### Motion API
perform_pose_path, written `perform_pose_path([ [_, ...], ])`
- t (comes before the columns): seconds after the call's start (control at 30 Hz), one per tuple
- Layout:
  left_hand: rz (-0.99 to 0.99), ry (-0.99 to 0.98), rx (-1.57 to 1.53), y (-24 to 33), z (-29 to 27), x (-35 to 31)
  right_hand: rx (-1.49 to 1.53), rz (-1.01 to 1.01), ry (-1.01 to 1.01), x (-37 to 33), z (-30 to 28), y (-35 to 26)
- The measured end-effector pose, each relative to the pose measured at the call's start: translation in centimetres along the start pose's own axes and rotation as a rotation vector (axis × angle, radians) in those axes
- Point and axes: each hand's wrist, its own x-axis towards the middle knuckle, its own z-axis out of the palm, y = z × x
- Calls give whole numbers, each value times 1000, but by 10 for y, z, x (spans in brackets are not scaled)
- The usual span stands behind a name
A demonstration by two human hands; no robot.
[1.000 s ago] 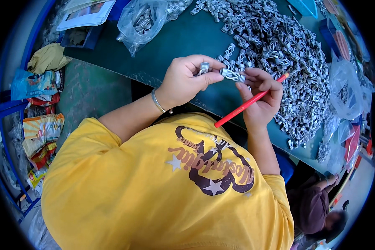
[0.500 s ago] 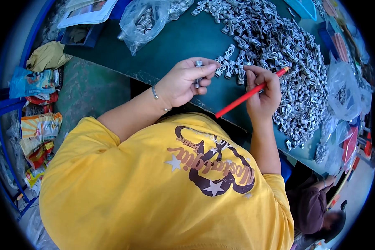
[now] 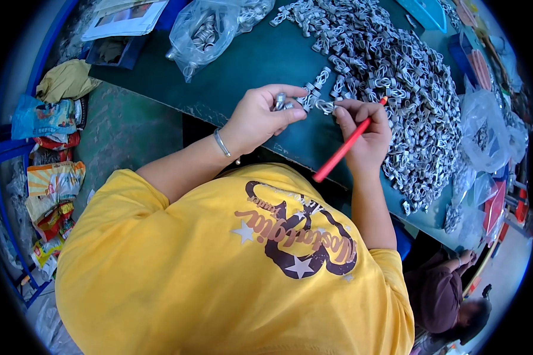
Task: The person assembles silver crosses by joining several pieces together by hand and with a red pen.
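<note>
My left hand [image 3: 256,118] is closed around small grey threaded metal pieces [image 3: 280,101], which show between its thumb and fingers. My right hand [image 3: 366,137] pinches a small grey piece with a pale loop [image 3: 324,107] at its fingertips. The same hand keeps a slim red pen-like stick [image 3: 344,152] across its palm, slanting down to the left. Just beyond both hands, a few matching looped pieces [image 3: 321,78] lie on the green tabletop [image 3: 231,77]. To the right spreads a large heap of such pieces [image 3: 420,106].
A clear plastic bag of metal parts [image 3: 204,35] lies at the back left, near papers on a blue bin [image 3: 117,50]. More clear bags [image 3: 485,133] sit right of the heap. Another person [image 3: 441,296] is at the lower right. Crumpled packaging [image 3: 50,183] lines the left side.
My right hand has moved slightly left and now holds a looped piece out toward my left hand. The pieces in my left hand have shifted, and its fingers reach further forward.
</note>
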Motion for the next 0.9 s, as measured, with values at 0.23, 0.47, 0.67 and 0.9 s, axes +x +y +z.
perform_pose_path([
  [0.23, 61, -25, 145, 7, 3, -5, 309, 266, -56, -5, -1, -13],
  [0.47, 422, -98, 293, 14, 9, -8, 551, 243, -148, -16, 1, 2],
  [0.67, 508, -64, 358, 13, 9, -10, 213, -85, -109, -15, 0, 0],
  [0.9, 132, -43, 14, 8, 8, -11, -31, -360, -48, -13, 4, -6],
])
